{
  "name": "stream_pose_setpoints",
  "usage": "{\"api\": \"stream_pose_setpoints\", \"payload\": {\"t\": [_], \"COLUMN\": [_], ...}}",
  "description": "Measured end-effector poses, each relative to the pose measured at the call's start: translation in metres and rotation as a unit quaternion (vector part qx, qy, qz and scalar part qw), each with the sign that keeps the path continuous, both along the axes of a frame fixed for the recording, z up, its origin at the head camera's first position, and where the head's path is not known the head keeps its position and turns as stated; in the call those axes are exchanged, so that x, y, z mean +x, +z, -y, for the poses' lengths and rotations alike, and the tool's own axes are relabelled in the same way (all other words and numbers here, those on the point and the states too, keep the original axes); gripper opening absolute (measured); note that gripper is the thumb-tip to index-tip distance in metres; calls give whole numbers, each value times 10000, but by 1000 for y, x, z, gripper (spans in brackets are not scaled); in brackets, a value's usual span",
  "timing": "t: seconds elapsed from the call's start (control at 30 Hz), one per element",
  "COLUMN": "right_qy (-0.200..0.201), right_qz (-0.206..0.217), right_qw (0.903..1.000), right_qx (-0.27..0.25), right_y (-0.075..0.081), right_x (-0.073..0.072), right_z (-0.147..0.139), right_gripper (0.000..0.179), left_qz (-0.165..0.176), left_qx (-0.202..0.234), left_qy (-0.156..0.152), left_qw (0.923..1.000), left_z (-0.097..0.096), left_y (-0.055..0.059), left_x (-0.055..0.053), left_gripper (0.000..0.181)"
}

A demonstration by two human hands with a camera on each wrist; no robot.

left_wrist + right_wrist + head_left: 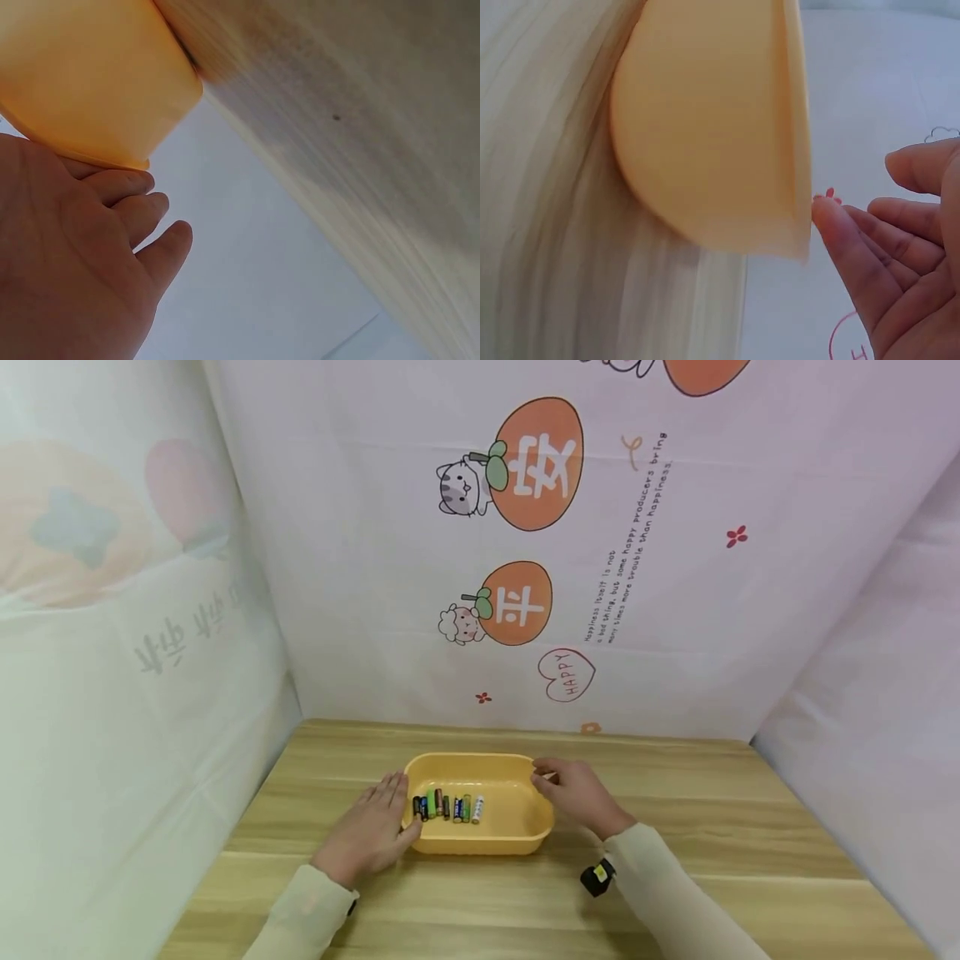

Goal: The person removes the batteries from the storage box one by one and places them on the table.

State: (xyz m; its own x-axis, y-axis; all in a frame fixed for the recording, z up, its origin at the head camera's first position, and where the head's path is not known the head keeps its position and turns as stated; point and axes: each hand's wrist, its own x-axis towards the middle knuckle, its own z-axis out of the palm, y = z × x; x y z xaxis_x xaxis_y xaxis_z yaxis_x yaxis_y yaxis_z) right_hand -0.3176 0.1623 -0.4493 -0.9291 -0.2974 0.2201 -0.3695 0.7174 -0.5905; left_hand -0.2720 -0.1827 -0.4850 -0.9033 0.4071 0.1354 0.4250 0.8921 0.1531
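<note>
A yellow plastic basin (517, 817) stands on the wooden table, its long side facing me. Inside, toward its left half, several batteries (438, 802) of mixed colours lie roughly in a row; a white one (477, 810) is rightmost. My left hand (372, 829) rests against the basin's left end, its fingers extended along the rim. From below, the left wrist view shows those fingers (139, 214) against the rim. My right hand (581, 789) is at the right end. In the right wrist view its loosely bent fingers (855, 262) are beside the rim, with nothing gripped.
The wood-grain table (480, 910) extends around the basin. A printed white cloth (375, 568) hangs behind it, with more cloth on the left and right sides. A small black device (597, 877) is attached at the right wrist.
</note>
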Motion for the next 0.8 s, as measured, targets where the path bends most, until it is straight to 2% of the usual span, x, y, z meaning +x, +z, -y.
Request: {"api": "stream_pose_setpoints", "payload": {"t": [0.13,0.3,0.63,0.8], "right_qy": [95,84,-249,-313], "right_qz": [103,262,617,899], "right_qw": [9999,9996,9968,9938], "right_qx": [-10,-3,442,578], "right_y": [3,-2,-11,-9], "right_x": [-6,-13,-23,-22], "right_z": [13,27,43,54], "right_gripper": [37,36,35,28], "left_qz": [-15,-11,109,142], "left_qx": [29,-24,-48,-100], "left_qy": [-18,11,61,126], "left_qw": [10000,10000,9999,9998], "left_z": [1,0,-9,-7], "left_y": [0,-2,0,1], "left_x": [0,-1,2,3], "left_gripper": [76,77,78,77]}}
